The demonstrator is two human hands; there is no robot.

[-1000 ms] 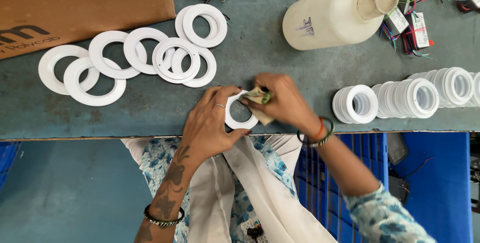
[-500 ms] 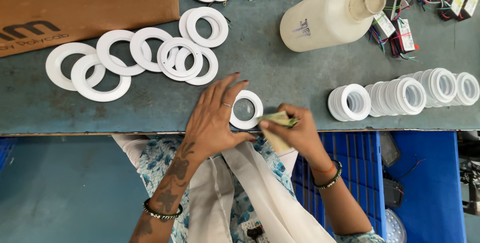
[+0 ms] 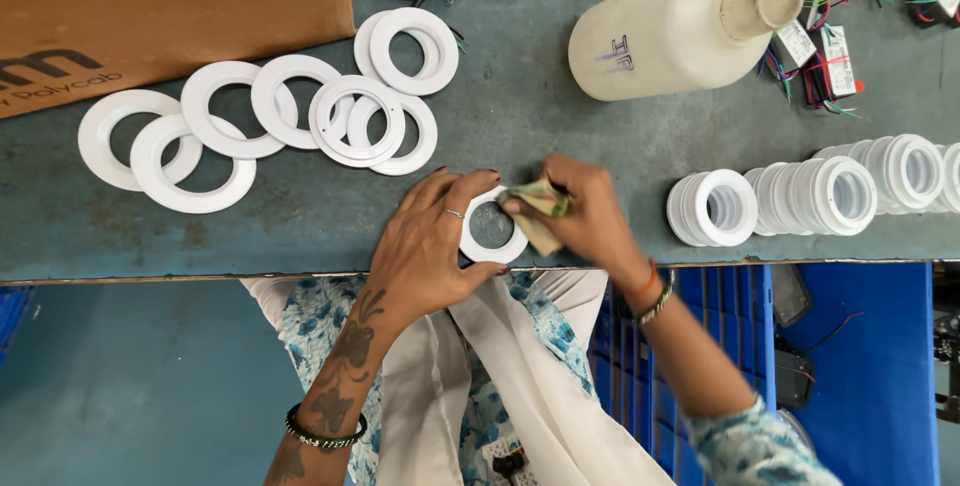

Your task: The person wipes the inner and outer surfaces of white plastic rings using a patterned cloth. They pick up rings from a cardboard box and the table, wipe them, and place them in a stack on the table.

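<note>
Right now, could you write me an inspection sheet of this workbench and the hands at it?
Surface: grey-green bench top, scuffed, front edge worn.
Job's things: white plastic ring flat near the front edge; folded cloth pad against its rim.
Clutter: loose white rings overlapping at left; row of stacked rings lying at right; cardboard box; large white plastic bottle on its side.
Grippers: left hand steadies the ring; right hand pinches the pad.
Cables: coloured wires and small driver units at far right.
Surroundings: blue crate below the bench.
</note>
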